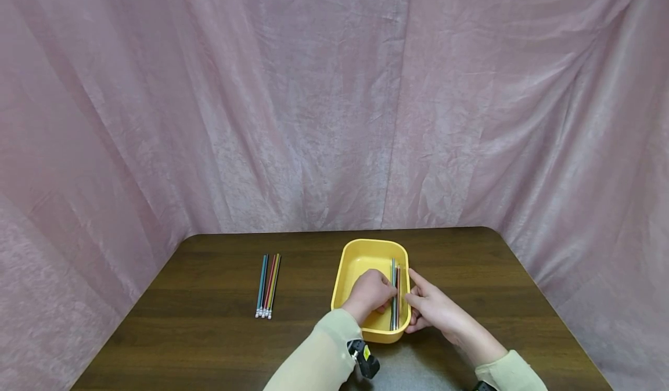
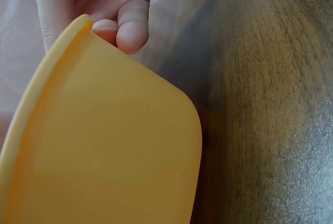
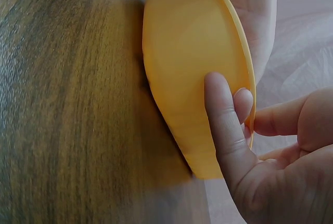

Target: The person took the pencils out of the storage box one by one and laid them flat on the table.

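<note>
Right hand pinches the rim of the yellow rounded-rectangular plastic tray; likely light, stiff, best held there. Left hand is inside, fingertips at slim multicoloured pencils along the tray's right side; can't tell if gripping. Pencils probably light, smooth, roll-prone: take mid-shaft. Farther left, white-eraser-tipped pencils lie on dark brown wood-grain desk; pink velvety curtains behind.

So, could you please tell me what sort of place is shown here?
Probably an indoor corner arranged for recording: pink drapes hang behind and beside a wooden table, and a small black device, perhaps a camera, sits at the left wrist.
</note>
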The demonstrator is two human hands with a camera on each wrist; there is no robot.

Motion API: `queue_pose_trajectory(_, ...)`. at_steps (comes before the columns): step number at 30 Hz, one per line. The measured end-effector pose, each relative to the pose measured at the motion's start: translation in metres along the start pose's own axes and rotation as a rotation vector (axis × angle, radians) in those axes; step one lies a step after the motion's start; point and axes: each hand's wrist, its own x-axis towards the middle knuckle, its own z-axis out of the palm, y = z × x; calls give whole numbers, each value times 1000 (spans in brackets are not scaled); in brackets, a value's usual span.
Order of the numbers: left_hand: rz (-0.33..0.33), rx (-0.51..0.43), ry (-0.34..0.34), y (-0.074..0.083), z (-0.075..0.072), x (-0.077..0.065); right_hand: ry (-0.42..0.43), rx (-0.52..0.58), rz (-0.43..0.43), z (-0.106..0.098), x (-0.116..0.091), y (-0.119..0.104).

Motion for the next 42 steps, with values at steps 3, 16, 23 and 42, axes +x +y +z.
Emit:
queue_pose_trajectory(3, 7, -32, 13, 12, -8, -15, 1, 5, 2, 1, -1, -1)
queue_pose_trajectory(16, 23, -73, 13, 13, -20, -22, 4, 11, 9, 2, -3, -2)
queue_pose_trajectory(23, 25, -110, 31, 17, -33, -27, -1, 7, 10, 0, -1, -1)
queue_pose_trajectory(42, 29, -140, 91, 25, -66, -40, 6, -1, 15, -1, 0, -1)
